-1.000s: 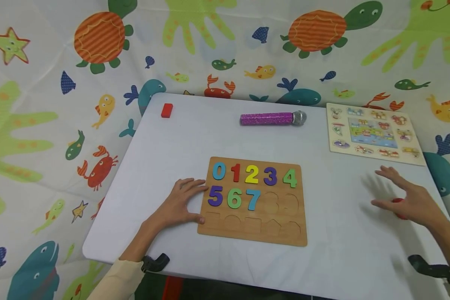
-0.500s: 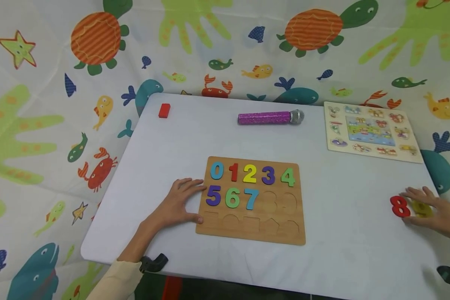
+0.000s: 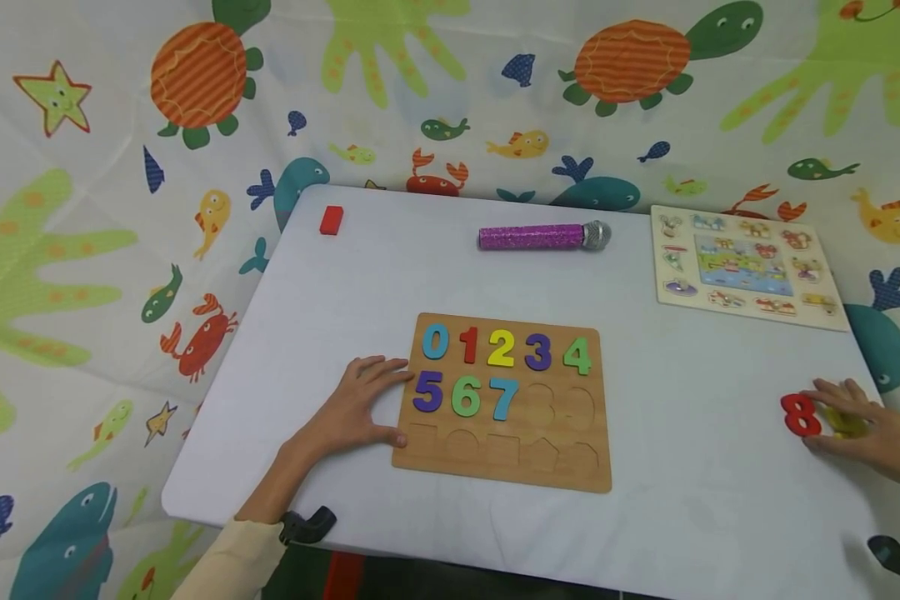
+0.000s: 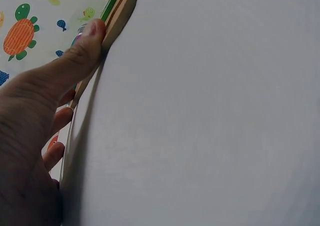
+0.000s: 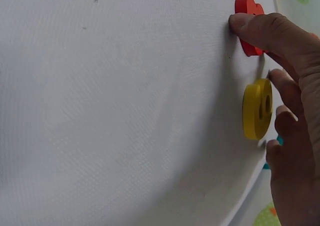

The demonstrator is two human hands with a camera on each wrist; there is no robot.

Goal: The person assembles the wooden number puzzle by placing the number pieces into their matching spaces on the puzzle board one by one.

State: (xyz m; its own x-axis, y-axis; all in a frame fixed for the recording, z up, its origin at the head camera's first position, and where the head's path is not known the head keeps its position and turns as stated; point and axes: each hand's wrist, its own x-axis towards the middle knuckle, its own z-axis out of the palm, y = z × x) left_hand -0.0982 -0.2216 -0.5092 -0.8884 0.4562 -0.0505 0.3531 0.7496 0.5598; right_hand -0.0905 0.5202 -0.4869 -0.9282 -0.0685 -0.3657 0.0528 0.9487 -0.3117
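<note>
The right hand (image 3: 881, 435) pinched the red 8 (image 3: 799, 415) on the right side of the white table (image 3: 682, 450), a yellow number piece (image 5: 250, 111) just beside it. The left hand (image 3: 348, 412), thumb and fingers spread wide, touched the left edge of the wooden board (image 3: 523, 427). Beyond, on the far side, lay a purple microphone (image 3: 532, 237).

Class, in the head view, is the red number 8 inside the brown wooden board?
No: the red 8 is at the right hand, apart from the board.
</note>
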